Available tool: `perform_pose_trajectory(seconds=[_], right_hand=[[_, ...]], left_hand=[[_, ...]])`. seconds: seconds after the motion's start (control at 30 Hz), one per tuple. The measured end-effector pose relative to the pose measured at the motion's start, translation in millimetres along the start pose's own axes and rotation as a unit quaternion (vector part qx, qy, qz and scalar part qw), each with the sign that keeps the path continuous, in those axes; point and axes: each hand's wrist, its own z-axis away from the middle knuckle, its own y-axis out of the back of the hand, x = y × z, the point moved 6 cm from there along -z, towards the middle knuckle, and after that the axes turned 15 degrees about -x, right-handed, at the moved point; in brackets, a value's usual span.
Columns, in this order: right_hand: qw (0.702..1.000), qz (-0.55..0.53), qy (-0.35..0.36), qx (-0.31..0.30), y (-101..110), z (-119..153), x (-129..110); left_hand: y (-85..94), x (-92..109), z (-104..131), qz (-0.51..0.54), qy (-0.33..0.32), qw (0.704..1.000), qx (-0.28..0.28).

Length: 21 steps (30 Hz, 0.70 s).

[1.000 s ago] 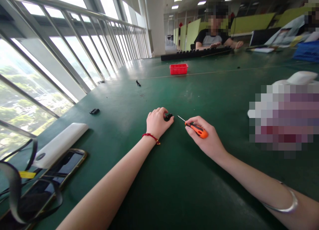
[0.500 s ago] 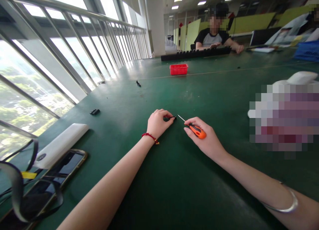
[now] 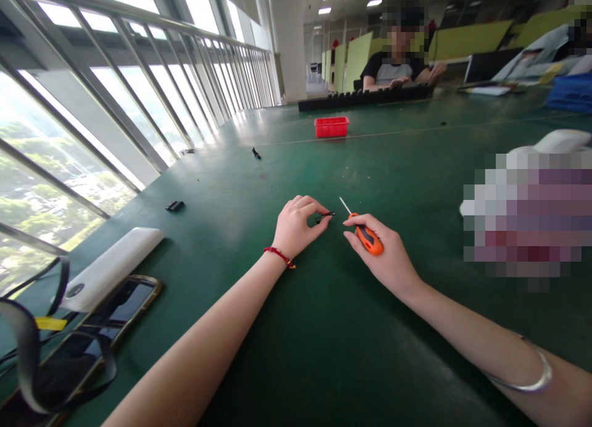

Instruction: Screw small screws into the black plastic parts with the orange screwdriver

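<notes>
Between thumb and fingers, my left hand [image 3: 300, 223] pinches a small dark elongated part [image 3: 324, 216] just above the green table [image 3: 287, 328]; its exact kind is too small to make out. My right hand [image 3: 386, 248] is closed around the orange and black handle of a screwdriver [image 3: 369, 237]. The thin metal shaft points up and to the left, away from me. Its tip is close to the dark part but apart from it. A red bracelet circles my left wrist, and a silver bangle is on my right forearm.
Farther off stand a red bin [image 3: 332, 127] and a long black strip [image 3: 365, 98], with a person [image 3: 393, 69] behind it. Small black pieces [image 3: 175, 206] lie left. A white power bank [image 3: 115, 269], a phone [image 3: 139, 291] and a strap [image 3: 28, 353] occupy the near left.
The screwdriver tip has swung up and away from the dark part, which my left hand now holds slightly higher and farther right. Across the table, the person's hand has risen.
</notes>
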Motion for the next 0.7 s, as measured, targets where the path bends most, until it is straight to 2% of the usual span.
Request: perform_pose_trajectory(seconds=[0.17,0.3,0.5,0.7], right_hand=[[0.999,0.022,0.014,0.034,4.5,-0.4,1.4],[1.000,0.016,0.010,0.016,1.7,-2.2,6.8],[1.000,0.012,0.009,0.001,0.5,-3.3,9.9],[1.000,-0.006,-0.003,0.011,2.6,-3.9,12.7]], left_hand=[[-0.5,24.5,3.8,-0.065,-0.083,0.994,-0.025],[-2.4,33.5,5.9,-0.079,-0.119,0.989,-0.031],[-5.6,35.2,5.8,-0.066,-0.125,0.989,-0.047],[-5.6,33.4,5.6,-0.034,-0.128,0.990,-0.055]])
